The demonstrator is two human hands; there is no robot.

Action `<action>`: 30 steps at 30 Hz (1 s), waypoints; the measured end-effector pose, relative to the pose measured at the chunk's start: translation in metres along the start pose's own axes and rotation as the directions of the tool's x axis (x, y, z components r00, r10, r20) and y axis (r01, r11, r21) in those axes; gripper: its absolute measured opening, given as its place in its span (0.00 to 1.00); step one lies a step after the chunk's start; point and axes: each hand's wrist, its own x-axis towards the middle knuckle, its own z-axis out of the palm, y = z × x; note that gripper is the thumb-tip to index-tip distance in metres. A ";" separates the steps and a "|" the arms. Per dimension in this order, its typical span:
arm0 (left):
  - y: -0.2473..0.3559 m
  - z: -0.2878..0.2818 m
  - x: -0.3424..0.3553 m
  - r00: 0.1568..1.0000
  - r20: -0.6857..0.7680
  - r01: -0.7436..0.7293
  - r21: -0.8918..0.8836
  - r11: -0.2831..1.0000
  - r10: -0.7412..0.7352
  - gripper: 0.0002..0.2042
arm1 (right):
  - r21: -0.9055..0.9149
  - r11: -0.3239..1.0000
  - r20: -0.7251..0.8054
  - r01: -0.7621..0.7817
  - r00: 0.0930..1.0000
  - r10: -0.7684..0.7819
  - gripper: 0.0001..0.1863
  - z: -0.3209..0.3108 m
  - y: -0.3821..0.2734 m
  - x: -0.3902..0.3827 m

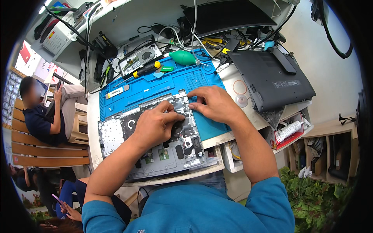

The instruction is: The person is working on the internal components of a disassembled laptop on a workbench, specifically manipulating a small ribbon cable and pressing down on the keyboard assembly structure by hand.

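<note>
An opened laptop's top case (155, 165), with a bare metal plate, black film and a speaker showing, lies at the table's front edge, partly over a blue repair mat (155, 90). My left hand (154, 123) is over its middle, fingers curled together and fingertips down on the black film; anything between them is hidden. At the upper right corner of the case, my right hand (215, 104) has thumb and index finger on the edge, gripping it.
Behind lie a yellow-black screwdriver (147, 69), a green air blower (182, 58) and another opened device (140, 57). A dark laptop (275, 79) rests at right, above an open drawer with a white tube (288, 132). A seated person (46, 116) is at left.
</note>
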 end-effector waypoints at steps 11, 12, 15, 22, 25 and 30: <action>-0.013 -0.007 0.014 0.986 0.066 -0.153 0.020 0.988 0.151 0.19 | 0.000 1.000 -0.018 0.016 1.000 -0.016 0.19 0.003 0.003 0.000; -0.014 -0.008 0.015 0.984 0.077 -0.162 0.009 0.987 0.161 0.19 | 0.001 1.000 -0.017 0.015 1.000 -0.015 0.19 0.002 0.003 0.000; -0.018 -0.009 0.017 0.974 0.073 -0.216 0.019 0.976 0.214 0.20 | 0.009 1.000 -0.018 0.022 1.000 -0.022 0.18 0.002 0.004 0.000; -0.018 -0.012 0.023 0.957 0.079 -0.285 0.067 0.956 0.280 0.21 | 0.016 1.000 -0.008 0.026 1.000 -0.026 0.18 0.001 0.004 0.000; -0.016 -0.015 0.026 0.951 0.098 -0.301 0.082 0.950 0.293 0.21 | 0.027 0.999 -0.010 0.023 1.000 -0.023 0.18 0.002 0.005 0.000; -0.014 -0.019 0.028 0.941 0.122 -0.329 0.114 0.937 0.315 0.21 | 0.013 0.999 -0.006 0.031 0.999 -0.031 0.18 0.001 0.004 0.001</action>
